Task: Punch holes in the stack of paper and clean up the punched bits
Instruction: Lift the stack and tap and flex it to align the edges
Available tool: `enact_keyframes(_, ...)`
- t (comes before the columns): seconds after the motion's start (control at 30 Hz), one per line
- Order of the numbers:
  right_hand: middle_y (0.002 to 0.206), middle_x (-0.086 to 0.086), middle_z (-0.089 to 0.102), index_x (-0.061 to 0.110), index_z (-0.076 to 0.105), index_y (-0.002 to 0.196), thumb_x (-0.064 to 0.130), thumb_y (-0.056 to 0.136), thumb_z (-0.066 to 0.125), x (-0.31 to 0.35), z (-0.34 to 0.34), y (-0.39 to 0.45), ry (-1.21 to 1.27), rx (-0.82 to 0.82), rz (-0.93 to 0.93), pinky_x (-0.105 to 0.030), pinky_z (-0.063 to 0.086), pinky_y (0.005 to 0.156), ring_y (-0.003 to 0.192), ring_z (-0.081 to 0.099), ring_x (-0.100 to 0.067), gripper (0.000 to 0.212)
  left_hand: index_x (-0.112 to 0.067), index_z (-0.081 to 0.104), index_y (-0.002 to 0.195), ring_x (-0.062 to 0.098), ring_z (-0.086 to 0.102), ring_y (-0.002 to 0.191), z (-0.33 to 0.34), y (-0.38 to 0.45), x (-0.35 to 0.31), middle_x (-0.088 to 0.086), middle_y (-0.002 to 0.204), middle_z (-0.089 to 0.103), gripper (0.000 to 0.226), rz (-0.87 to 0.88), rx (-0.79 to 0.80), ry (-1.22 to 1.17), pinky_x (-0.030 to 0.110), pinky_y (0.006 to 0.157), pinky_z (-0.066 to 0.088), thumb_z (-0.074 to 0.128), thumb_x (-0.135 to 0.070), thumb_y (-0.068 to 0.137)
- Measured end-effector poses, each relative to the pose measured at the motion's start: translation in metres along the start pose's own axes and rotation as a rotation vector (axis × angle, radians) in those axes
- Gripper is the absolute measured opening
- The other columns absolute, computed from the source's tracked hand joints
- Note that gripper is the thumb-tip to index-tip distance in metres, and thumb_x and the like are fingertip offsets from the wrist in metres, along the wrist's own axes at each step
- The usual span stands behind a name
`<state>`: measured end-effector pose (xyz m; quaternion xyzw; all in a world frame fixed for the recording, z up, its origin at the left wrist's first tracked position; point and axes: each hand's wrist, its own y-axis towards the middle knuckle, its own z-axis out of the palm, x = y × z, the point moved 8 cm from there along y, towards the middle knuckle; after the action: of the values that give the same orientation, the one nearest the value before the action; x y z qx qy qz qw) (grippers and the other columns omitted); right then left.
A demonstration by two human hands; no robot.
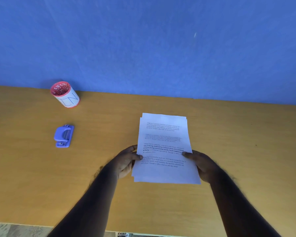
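A wooden table [229, 134] meets a blue wall [143, 48]; possibly tiled floor [15, 230] below.

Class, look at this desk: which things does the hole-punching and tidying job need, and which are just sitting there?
Belong to the job:
- stack of paper, held at its sides by the left hand and right hand
- purple hole punch, untouched
- possibly the red-rimmed cup, as a bin for bits

Just there:
- wooden desk
- blue wall

The wooden table [229, 168] carries a hole punch [64, 135] and — farther back (leftward) — a cup [65, 94].
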<state>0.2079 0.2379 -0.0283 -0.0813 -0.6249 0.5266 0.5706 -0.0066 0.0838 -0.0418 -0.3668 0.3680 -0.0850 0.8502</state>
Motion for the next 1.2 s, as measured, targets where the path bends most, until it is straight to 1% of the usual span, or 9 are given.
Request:
enact_keyframes(0.17, 0.120, -0.019, 0.073, 0.003, 0.069, 0.118, 0.000, 0.091, 0.063, 0.005, -0.005, 0.000, -0.248, -0.139, -0.084, -0.059, 0.050, 0.102, 0.110, 0.069, -0.040, 0.028, -0.009, 0.064, 0.120, 0.027, 0.075, 0.098, -0.006, 0.002, -0.003, 0.011, 0.111, 0.078, 0.032, 0.013, -0.084, 0.163, 0.037, 0.080, 0.060, 0.061, 0.001, 0.090)
enact_keyframes(0.3, 0.117, -0.020, 0.074, 0.001, 0.070, 0.116, 0.000, 0.092, 0.063, 0.020, 0.002, -0.007, -0.252, -0.110, -0.202, -0.064, 0.049, 0.100, 0.111, 0.068, -0.044, 0.025, -0.012, 0.069, 0.116, 0.026, 0.076, 0.098, -0.004, 0.004, -0.019, 0.011, 0.114, 0.077, 0.026, 0.107, -0.105, 0.166, 0.034, 0.070, 0.061, 0.068, -0.011, 0.091)
enact_keyframes(0.47, 0.113, -0.016, 0.077, 0.002, 0.073, 0.113, 0.002, 0.093, 0.063, 0.047, 0.016, -0.023, -0.241, -0.043, -0.372, -0.051, 0.057, 0.093, 0.107, 0.071, -0.040, 0.022, -0.015, 0.072, 0.115, 0.029, 0.071, 0.110, 0.014, -0.007, -0.062, 0.009, 0.118, 0.076, 0.034, 0.307, -0.069, 0.189, 0.041, 0.088, 0.059, 0.078, -0.015, 0.081)
enact_keyframes(0.53, 0.111, -0.011, 0.078, 0.003, 0.075, 0.112, 0.002, 0.092, 0.065, 0.059, 0.020, -0.029, -0.256, -0.031, -0.433, -0.042, 0.059, 0.090, 0.106, 0.072, -0.035, 0.022, -0.022, 0.078, 0.105, 0.024, 0.073, 0.105, 0.027, -0.019, -0.085, 0.004, 0.113, 0.077, 0.032, 0.422, -0.070, 0.214, 0.036, 0.085, 0.059, 0.081, -0.015, 0.074)
enact_keyframes(0.6, 0.113, -0.008, 0.078, 0.004, 0.075, 0.113, 0.002, 0.091, 0.068, 0.072, 0.023, -0.036, -0.269, -0.041, -0.479, -0.043, 0.058, 0.093, 0.106, 0.073, -0.030, 0.023, -0.030, 0.079, 0.100, 0.022, 0.073, 0.105, 0.039, -0.032, -0.108, 0.001, 0.112, 0.078, 0.033, 0.528, -0.086, 0.264, 0.034, 0.085, 0.058, 0.083, -0.017, 0.070)
enact_keyframes(0.8, 0.115, -0.001, 0.077, 0.010, 0.075, 0.115, 0.002, 0.087, 0.073, 0.103, 0.033, -0.051, -0.283, -0.060, -0.581, -0.036, 0.055, 0.094, 0.108, 0.072, -0.018, 0.029, -0.035, 0.076, 0.106, 0.017, 0.073, 0.106, 0.065, -0.065, -0.148, -0.005, 0.112, 0.078, 0.034, 0.728, -0.051, 0.431, 0.030, 0.087, 0.059, 0.081, -0.028, 0.073)
enact_keyframes(0.97, 0.116, 0.000, 0.077, 0.016, 0.074, 0.112, 0.002, 0.083, 0.077, 0.105, 0.038, -0.054, -0.268, -0.070, -0.609, -0.031, 0.058, 0.092, 0.107, 0.072, -0.015, 0.032, -0.034, 0.078, 0.102, 0.017, 0.074, 0.102, 0.060, -0.067, -0.142, -0.005, 0.109, 0.079, 0.029, 0.664, -0.097, 0.532, 0.039, 0.089, 0.059, 0.081, -0.030, 0.073)
enact_keyframes(1.13, 0.114, -0.003, 0.077, 0.012, 0.075, 0.112, 0.004, 0.082, 0.079, 0.093, 0.039, -0.048, -0.260, -0.068, -0.556, -0.042, 0.057, 0.095, 0.106, 0.073, -0.021, 0.032, -0.029, 0.080, 0.100, 0.018, 0.075, 0.101, 0.050, -0.062, -0.124, -0.004, 0.107, 0.079, 0.030, 0.571, -0.118, 0.569, 0.049, 0.093, 0.057, 0.082, -0.031, 0.070)
enact_keyframes(1.2, 0.111, 0.000, 0.078, 0.016, 0.076, 0.109, 0.005, 0.082, 0.079, 0.091, 0.040, -0.048, -0.261, -0.067, -0.556, -0.041, 0.058, 0.094, 0.105, 0.074, -0.023, 0.029, -0.027, 0.080, 0.099, 0.020, 0.075, 0.100, 0.048, -0.063, -0.124, -0.002, 0.107, 0.079, 0.028, 0.573, -0.128, 0.566, 0.052, 0.095, 0.056, 0.082, -0.027, 0.071)
